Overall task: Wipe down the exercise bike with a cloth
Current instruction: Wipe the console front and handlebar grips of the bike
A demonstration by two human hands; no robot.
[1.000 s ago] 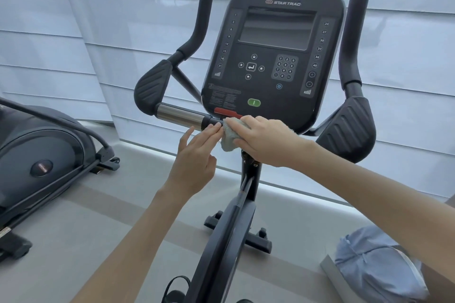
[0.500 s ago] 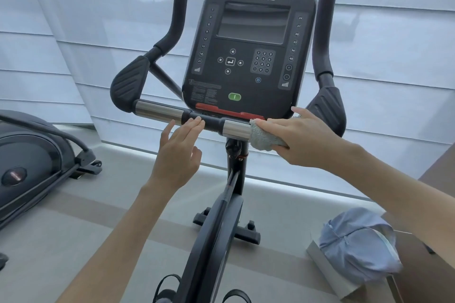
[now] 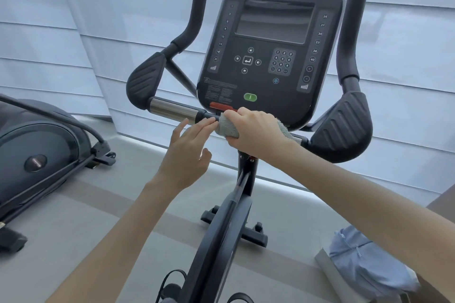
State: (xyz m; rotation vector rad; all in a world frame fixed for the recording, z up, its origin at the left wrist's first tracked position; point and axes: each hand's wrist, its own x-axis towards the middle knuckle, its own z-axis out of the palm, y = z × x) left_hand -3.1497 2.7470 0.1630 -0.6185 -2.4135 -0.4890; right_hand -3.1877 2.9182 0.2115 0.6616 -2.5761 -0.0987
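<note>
While the right hand (image 3: pixel 253 130) grips it, the cloth (image 3: pixel 227 126) wraps the handlebar (image 3: pixel 172 109).

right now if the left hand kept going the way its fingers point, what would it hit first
Likely the black crossbar beside the cloth: the left hand has its fingertips pointing up-right, about at it. Depth is unclear.

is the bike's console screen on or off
Off, as far as the view shows: the console screen is dark and blank, with only faint reflections. The green button below is coloured, but whether it is lit is unclear.
</note>
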